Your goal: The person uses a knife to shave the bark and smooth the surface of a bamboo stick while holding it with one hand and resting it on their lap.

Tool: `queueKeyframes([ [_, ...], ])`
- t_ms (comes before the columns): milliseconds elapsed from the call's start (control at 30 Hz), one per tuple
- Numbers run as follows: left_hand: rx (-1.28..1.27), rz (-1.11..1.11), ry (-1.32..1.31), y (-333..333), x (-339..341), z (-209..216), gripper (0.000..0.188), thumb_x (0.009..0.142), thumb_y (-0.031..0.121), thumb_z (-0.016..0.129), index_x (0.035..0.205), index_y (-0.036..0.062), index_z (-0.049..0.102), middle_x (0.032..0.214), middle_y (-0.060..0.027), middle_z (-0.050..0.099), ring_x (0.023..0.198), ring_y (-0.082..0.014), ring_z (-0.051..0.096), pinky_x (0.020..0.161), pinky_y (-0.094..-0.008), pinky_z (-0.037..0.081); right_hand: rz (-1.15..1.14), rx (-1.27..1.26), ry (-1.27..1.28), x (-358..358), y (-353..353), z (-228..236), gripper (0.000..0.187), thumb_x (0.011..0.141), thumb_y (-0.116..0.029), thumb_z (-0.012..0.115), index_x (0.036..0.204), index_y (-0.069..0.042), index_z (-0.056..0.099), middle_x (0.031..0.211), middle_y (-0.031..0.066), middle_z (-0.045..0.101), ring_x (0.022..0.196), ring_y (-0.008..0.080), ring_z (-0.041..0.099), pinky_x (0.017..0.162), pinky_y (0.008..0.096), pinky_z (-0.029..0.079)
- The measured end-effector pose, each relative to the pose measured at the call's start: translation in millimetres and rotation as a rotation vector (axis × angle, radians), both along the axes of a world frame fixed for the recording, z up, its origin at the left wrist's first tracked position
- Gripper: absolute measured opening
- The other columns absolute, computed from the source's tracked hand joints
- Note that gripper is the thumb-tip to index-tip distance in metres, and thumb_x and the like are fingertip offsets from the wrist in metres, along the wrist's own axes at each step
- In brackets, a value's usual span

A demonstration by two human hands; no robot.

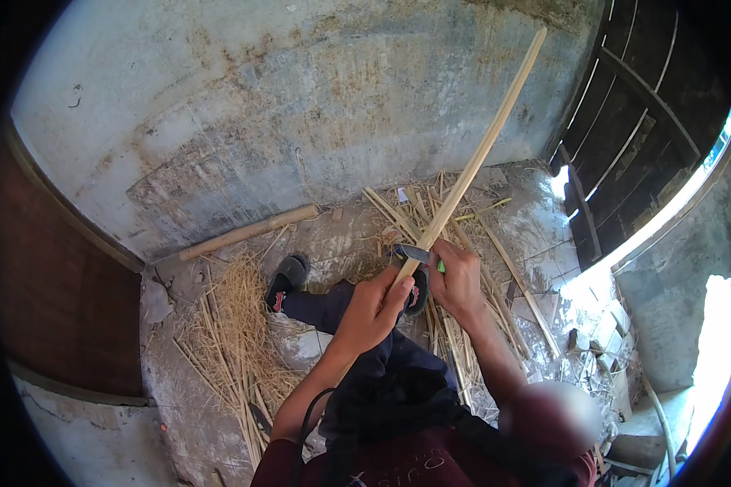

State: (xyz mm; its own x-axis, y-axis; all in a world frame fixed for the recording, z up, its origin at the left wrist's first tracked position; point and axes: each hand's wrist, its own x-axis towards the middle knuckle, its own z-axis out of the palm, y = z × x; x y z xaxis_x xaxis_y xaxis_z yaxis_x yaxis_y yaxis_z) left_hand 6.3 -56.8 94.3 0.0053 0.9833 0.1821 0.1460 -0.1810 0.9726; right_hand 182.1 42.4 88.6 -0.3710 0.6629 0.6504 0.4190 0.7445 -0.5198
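Two plastered walls hem in the scene: the far wall (300,105), pale and streaked with brown stains, and a rougher one at the right. A brown panel (73,284) fills the left side; dark wooden planks (625,122) stand at the far right, with bright light showing through their gaps. The floor (166,357) is grey, worn and littered — a heap of fine shavings (240,312) to the left, mixed with thin strips, and more long loose strips (518,284) to the right. A round pole (252,231) lies near the foot of the far wall. Rubble (605,333) sits by the right wall; any vessel among it is too unclear to tell.

The left hand (371,312) has its fingers closed around the near end of a long pale strip (487,142), which slants up toward the far right. The right hand (455,280) grips a knife (413,253) with green on its handle — the dark blade lies across the strip, just beyond the left hand.
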Motion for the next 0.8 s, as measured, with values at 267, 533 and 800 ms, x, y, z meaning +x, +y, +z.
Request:
queueKeyframes([
  [267, 0.101, 0.143, 0.224, -3.3, -2.5, 7.1, 0.032, 0.111, 0.028, 0.063, 0.093, 0.0013, 0.062, 0.062, 0.001, 0.05, 0.057, -0.0048, 0.043, 0.052, -0.0296, 0.033, -0.079, 0.041, -0.084, -4.8, 4.3, 2.7, 0.013, 0.084, -0.005, 0.066, 0.096, -0.005, 0.063, 0.08, 0.0146, 0.069, 0.069, 0.0399, 0.068, 0.059, 0.0498, 0.05],
  [533, 0.156, 0.237, 0.276, 3.2, -0.6, 5.2, 0.032, 0.109, 0.026, 0.066, 0.095, -0.0022, 0.061, 0.059, -0.0093, 0.048, 0.051, -0.0132, 0.046, 0.051, -0.0361, 0.035, -0.195, 0.076, -0.06, -17.5, 31.2, -11.8, 0.014, 0.08, -0.006, 0.064, 0.094, -0.007, 0.065, 0.077, 0.0156, 0.069, 0.068, 0.0403, 0.069, 0.06, 0.0511, 0.051],
  [800, 0.188, 0.288, 0.375, 0.5, -5.2, -3.0, 0.03, 0.109, 0.024, 0.065, 0.096, -0.0025, 0.06, 0.059, -0.0146, 0.047, 0.049, -0.0194, 0.046, 0.051, -0.0386, 0.036, -0.107, 0.055, -0.119, -25.2, 28.4, -15.8, 0.017, 0.079, -0.008, 0.064, 0.096, -0.007, 0.069, 0.077, 0.0151, 0.069, 0.068, 0.0391, 0.07, 0.06, 0.0497, 0.052],
])
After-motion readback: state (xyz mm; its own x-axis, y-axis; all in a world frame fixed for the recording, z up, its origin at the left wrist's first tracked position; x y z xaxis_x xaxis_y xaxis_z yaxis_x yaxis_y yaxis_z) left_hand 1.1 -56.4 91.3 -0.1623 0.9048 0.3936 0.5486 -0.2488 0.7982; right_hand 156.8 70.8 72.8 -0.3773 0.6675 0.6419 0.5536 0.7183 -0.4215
